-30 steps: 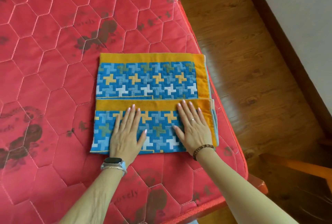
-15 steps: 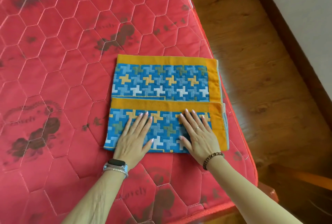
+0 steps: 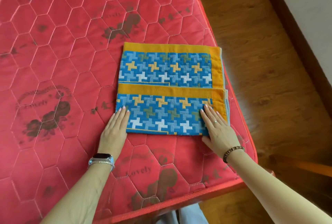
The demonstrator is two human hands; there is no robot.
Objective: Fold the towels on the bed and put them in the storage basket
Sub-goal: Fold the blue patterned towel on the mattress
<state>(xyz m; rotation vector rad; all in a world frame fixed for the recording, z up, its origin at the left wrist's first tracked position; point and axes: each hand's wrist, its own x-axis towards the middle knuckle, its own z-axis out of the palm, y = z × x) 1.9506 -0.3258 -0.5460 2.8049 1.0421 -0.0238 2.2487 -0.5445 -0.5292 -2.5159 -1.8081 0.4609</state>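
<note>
Two flat hands, left hand [image 3: 115, 130] and right hand [image 3: 218, 127], press towel [image 3: 167, 87].

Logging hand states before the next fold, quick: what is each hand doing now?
Left hand: open, straight fingers touching the folded towel at its near-left corner.
Right hand: open, flat on the towel's right end.

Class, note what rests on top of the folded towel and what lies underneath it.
On top of the towel: fingertips of the left hand at its near left corner and the right hand flat near its right edge. Underneath: the red quilted mattress, hidden where covered.
</note>
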